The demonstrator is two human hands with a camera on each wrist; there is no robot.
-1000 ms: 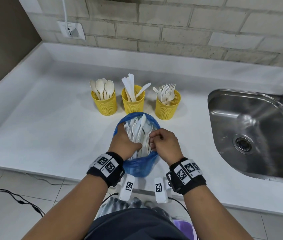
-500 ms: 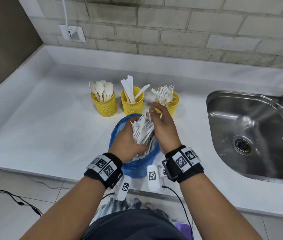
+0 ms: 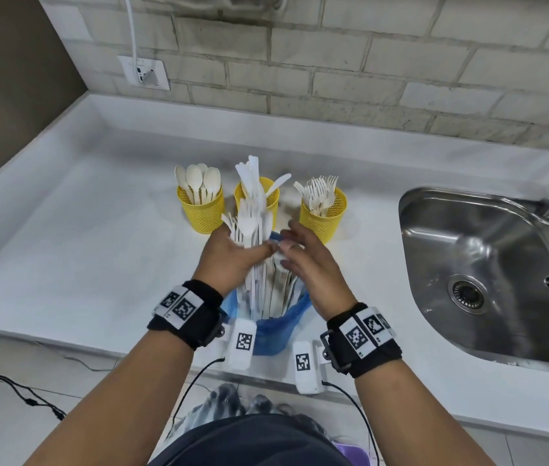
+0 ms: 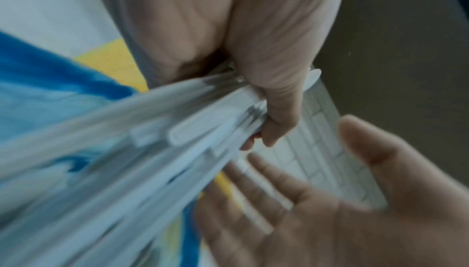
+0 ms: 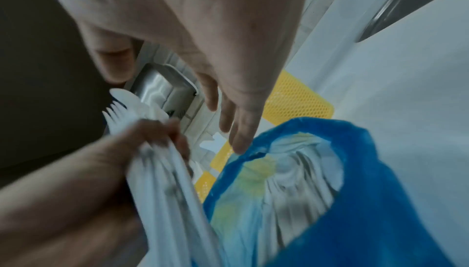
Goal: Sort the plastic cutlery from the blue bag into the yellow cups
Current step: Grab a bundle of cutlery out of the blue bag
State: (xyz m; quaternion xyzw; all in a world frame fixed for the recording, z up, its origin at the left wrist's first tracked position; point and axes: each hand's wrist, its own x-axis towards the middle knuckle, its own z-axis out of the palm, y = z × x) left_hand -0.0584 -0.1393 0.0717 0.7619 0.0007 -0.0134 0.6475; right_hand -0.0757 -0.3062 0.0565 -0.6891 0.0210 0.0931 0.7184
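Dozens of white plastic pieces make up the cutlery (image 3: 255, 260) we hold in one bunch, our left hand (image 3: 229, 260) wrapped round its middle with the fingers (image 4: 276, 110) curled tight against the handles, thumb across the front. Our right hand (image 3: 310, 267) is just beside the bunch on its other side, fingers (image 5: 238, 126) straight and loosely spread, holding nothing; whether they touch the cutlery we cannot tell, though in the right wrist view the fingertips come down close to the bag's rim. The handle ends of the bunch sit down inside the bag (image 3: 276, 327), which stands at the near edge of the counter (image 3: 81, 250), while the heads rise out above our left hand. So the long axis runs nearly upright, leaning away from us, with fork tines and spoon bowls pointing up toward the wall. Behind the bunch stand three cups in a row: the left cup (image 3: 201, 210) with spoons, the middle cup (image 3: 271, 196) with knives and partly hidden by the bunch, the right cup (image 3: 323, 215) with forks, all heads up. The counter is white and meets a pale brick wall (image 3: 333, 62) carrying a socket (image 3: 143, 73) with a cable. A steel sink (image 3: 488, 274) is set into the counter on the right. The wrist views are motion-blurred.
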